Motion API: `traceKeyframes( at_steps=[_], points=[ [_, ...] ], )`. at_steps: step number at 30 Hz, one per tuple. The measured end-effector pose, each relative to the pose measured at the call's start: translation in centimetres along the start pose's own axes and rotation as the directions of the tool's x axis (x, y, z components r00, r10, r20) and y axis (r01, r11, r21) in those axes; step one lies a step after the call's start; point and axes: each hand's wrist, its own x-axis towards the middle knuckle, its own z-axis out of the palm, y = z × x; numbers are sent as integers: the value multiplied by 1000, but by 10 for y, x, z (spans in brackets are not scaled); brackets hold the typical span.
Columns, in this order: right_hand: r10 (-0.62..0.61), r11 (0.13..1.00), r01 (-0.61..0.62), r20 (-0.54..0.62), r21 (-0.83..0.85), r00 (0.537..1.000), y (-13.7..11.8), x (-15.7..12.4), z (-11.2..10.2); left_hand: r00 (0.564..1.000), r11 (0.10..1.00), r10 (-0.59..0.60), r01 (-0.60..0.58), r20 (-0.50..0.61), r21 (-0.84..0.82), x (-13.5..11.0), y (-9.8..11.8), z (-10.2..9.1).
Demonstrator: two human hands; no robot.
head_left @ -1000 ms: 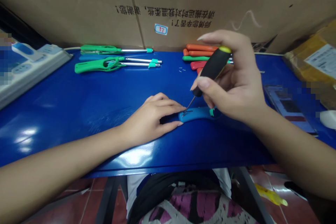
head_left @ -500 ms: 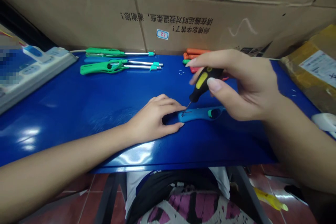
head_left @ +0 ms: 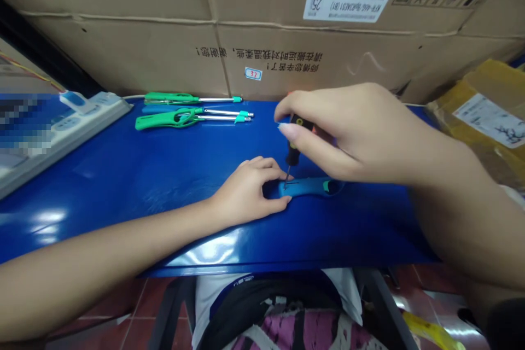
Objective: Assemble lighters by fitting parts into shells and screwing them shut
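A blue lighter body (head_left: 309, 187) with a green trigger lies flat on the blue table. My left hand (head_left: 256, 188) pinches its left end between thumb and fingers. Above it, my right hand (head_left: 328, 131) is closed around the black and yellow handle of a screwdriver (head_left: 292, 154). The screwdriver stands nearly upright, with its tip at the left end of the lighter body. My right hand covers the far part of the table behind it, and only a bit of orange shows there.
Green and blue long-necked lighters (head_left: 170, 119) lie at the back left. A white power strip (head_left: 77, 117) runs along the left side. A large cardboard box (head_left: 164, 54) walls off the back, and a taped carton (head_left: 484, 115) stands at the right.
The screwdriver has swung from a slant to nearly upright, and my right hand has moved left and turned over its handle. My view has tilted up slightly. My left hand keeps its hold.
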Motion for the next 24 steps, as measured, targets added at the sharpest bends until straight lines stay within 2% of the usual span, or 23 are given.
traceKeyframes(
  at_steps=[2, 4, 6, 10, 12, 15, 17, 21, 24],
  points=[
    [-69, 992, 63, 51, 114, 996, 2, -2, 1, 1000, 1000, 23, -23, -5, 10, -1, -2, 1],
    [-114, 982, 101, 74, 158, 991, 2, -3, 2, 999, 999, 40, -39, -17, 13, -3, -4, 2],
    [-74, 991, 66, 60, 115, 995, 0, -2, 4, 999, 999, 44, -43, -31, 12, -4, -5, 2],
    [80, 995, -79, -27, 54, 996, -2, 0, 11, 999, 999, 43, -43, -16, -4, -5, -6, 0],
    [54, 993, -50, -34, 109, 998, 0, 0, 13, 999, 999, 47, -47, 0, -3, -4, -5, -1],
    [-72, 980, 74, -19, 186, 997, 4, -2, 14, 999, 999, 43, -43, 1, 7, -4, -5, -1],
    [-121, 980, 124, -31, 155, 992, 5, -3, 13, 999, 999, 39, -39, -6, 7, -5, -6, 0],
    [-111, 994, 111, -62, -4, 992, 2, -3, 10, 1000, 999, 23, -23, 8, 43, -6, -7, 1],
    [-91, 994, 91, 5, 58, 996, 0, -4, 6, 999, 998, 42, -42, 3, 44, -5, -6, 0]
  ],
)
